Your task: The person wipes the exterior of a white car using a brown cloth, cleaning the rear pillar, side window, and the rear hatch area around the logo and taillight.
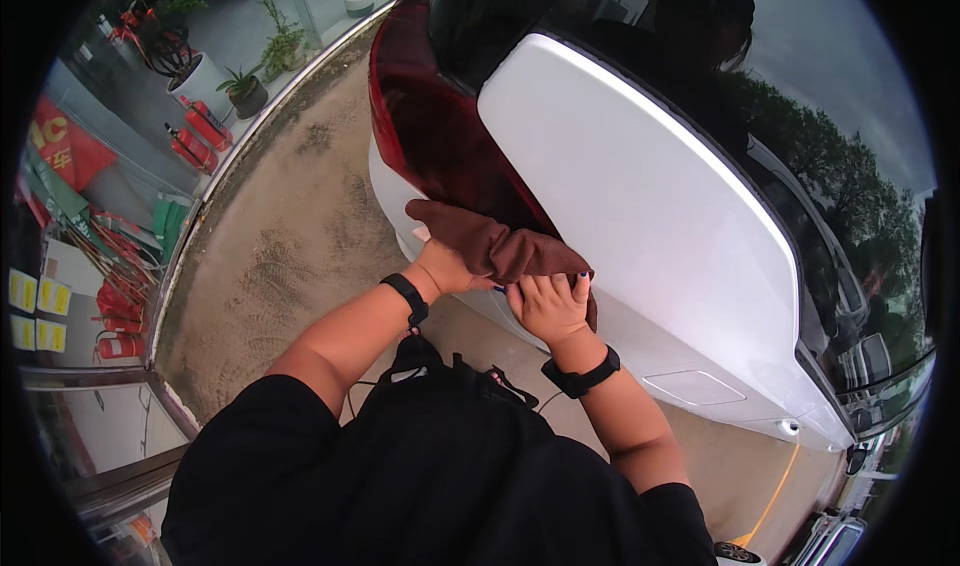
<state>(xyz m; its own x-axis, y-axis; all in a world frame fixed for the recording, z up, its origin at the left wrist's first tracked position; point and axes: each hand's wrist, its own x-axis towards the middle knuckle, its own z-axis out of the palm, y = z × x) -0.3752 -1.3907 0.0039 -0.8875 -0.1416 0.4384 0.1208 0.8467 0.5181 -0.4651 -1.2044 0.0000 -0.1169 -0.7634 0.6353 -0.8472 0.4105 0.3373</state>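
Observation:
A brown cloth (517, 254) lies bunched against the rear corner of a white car, just below its dark red tail light (442, 138). My left hand (446, 267) grips the cloth's near left edge, partly covered by it. Beside it, my right hand (551, 305) holds the cloth's lower right part against the bodywork, its fingertips at the fabric's edge. Some of the cloth hangs down beyond my right fingers. The white side panel (637, 191) rises to the right of the cloth, with a fuel flap (694, 387) lower down.
Dark side glass (817, 191) reflects trees and sky. Muddy concrete (277, 213) runs left of the car to a glass storefront. Behind the glass stand red fire extinguishers (204, 127), potted plants (246, 93) and a red flag (75, 146). Parked vehicles (832, 540) appear at lower right.

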